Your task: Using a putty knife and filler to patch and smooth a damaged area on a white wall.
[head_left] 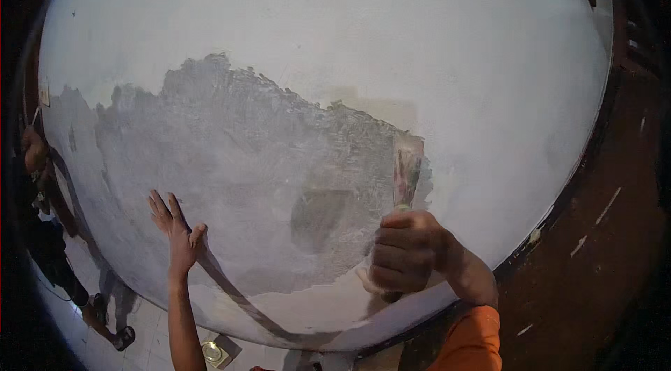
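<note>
A white wall (pixel 447 35) carries a large patch of bare grey plaster (pixel 210 126) with a ragged upper edge. My right hand (pixel 405 252) grips a putty knife (pixel 407 172) by its handle, its wide blade upright at the patch's right edge. The blade looks smeared. My left hand (pixel 175 227) is open, fingers spread, at the lower left of the grey patch; whether it touches the wall I cannot tell. Its forearm rises from the lower edge.
Another person (pixel 49 252) stands at the far left by the wall, one hand raised, in sandals. A small box with a round metallic piece (pixel 217 353) is on the tiled floor (pixel 143 332) below. A dark brown surface (pixel 615 245) borders the wall at right.
</note>
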A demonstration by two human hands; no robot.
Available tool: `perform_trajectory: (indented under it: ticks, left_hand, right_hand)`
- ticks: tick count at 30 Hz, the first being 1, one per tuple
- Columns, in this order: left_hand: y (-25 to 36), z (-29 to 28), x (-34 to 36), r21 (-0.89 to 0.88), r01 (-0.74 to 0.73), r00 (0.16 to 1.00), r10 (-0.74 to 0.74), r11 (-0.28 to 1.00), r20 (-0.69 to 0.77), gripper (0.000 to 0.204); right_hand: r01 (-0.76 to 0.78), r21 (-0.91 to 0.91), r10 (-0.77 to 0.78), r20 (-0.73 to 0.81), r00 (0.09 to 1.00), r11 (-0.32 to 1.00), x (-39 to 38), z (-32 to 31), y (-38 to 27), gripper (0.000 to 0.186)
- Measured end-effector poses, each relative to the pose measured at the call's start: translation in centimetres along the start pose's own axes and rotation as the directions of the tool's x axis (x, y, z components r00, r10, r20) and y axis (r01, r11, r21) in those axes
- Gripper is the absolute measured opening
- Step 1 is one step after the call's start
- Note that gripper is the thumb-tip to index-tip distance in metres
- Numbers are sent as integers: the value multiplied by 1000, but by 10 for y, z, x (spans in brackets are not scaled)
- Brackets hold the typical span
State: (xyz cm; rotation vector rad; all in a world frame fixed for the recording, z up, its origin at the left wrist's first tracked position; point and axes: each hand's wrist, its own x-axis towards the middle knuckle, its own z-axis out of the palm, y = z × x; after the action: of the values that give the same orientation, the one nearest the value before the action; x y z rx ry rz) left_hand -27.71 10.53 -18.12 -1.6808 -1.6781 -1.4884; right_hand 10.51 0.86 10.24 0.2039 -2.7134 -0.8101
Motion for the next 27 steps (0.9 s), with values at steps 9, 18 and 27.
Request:
perform_trajectory:
  ticks: [9, 18, 27]
  left_hand:
    - [10, 14, 4, -111, 31, 999, -35, 993, -38, 98]
    - [26, 19, -10, -149, 146, 987, -154, 978, -43, 89]
    - [25, 29, -21, -168, 203, 973, -218, 965, -75, 78]
  right_hand:
    - [12, -31, -16, -135, 991, 999, -27, 4, -10, 9]
    - [91, 39, -93, 33, 995, 995, -20, -20, -15, 21]
    - [391, -205, -418, -110, 902, 897, -41, 6, -19, 18]
